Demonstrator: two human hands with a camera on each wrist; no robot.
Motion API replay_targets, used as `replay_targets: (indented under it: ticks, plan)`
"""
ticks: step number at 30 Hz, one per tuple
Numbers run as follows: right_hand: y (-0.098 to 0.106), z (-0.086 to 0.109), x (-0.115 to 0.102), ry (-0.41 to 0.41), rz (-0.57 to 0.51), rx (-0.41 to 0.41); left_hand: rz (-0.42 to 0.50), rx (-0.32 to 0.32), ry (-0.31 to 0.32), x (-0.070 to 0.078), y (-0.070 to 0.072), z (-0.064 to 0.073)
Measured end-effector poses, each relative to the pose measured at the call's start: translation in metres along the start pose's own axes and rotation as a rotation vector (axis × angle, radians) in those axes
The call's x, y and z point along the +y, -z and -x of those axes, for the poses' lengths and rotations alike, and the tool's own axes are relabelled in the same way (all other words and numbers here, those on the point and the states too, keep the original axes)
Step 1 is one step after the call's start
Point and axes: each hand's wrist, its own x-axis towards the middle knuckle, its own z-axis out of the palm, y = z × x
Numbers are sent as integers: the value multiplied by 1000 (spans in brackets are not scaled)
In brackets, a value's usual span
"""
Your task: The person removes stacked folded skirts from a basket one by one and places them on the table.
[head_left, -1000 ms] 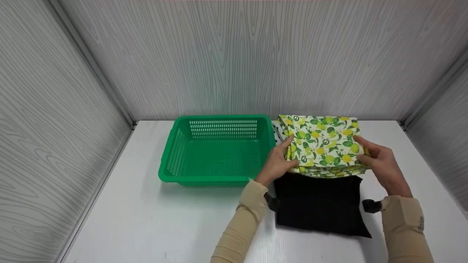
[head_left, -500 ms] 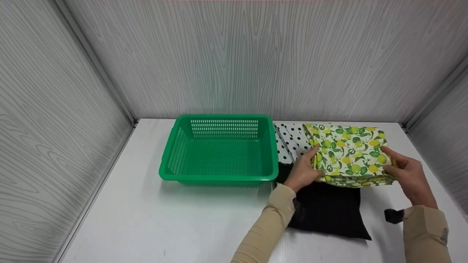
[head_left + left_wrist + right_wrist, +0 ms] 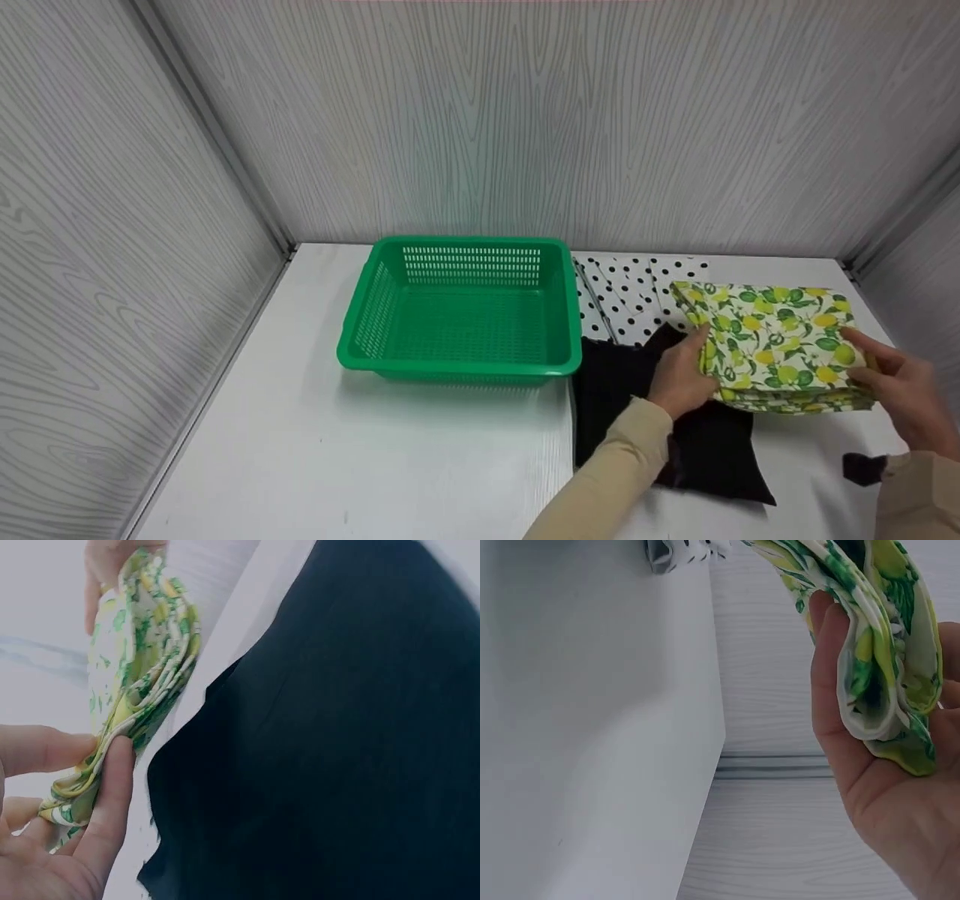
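Note:
A folded lemon-print cloth (image 3: 784,337), several layers thick, is held by both hands at the right of the table in the head view. My left hand (image 3: 682,379) pinches its left edge between thumb and fingers. The right hand (image 3: 904,382) grips the opposite edge. Folded layers of the cloth (image 3: 150,667) show between the left fingers in the left wrist view. In the right wrist view, the right hand (image 3: 885,802) is curled round the folded end. Below and left of the cloth lies a black cloth (image 3: 724,457), partly hidden by the left forearm.
A green plastic basket (image 3: 461,369) stands left of the cloths, near the back wall. Between it and the lemon-print cloth lies a white cloth with black dots (image 3: 626,289). Patterned grey walls (image 3: 465,127) bound the white table (image 3: 420,465) at the back and sides.
Both hands have carried the lemon-print cloth to the right and slightly nearer. More of the dotted cloth and the upper part of the black cloth are now uncovered.

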Motion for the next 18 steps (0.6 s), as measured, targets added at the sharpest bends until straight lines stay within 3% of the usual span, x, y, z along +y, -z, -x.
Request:
replay_targets:
  ticks: [12, 15, 18]
  plan:
    - [27, 8, 30, -146, 4, 3, -199, 1, -97, 16, -50, 16]
    - [31, 10, 35, -214, 15, 6, -231, -57, -82, 18, -61, 19]
    - [30, 10, 40, -232, 50, 11, -208, -190, -16, 15, -68, 21]
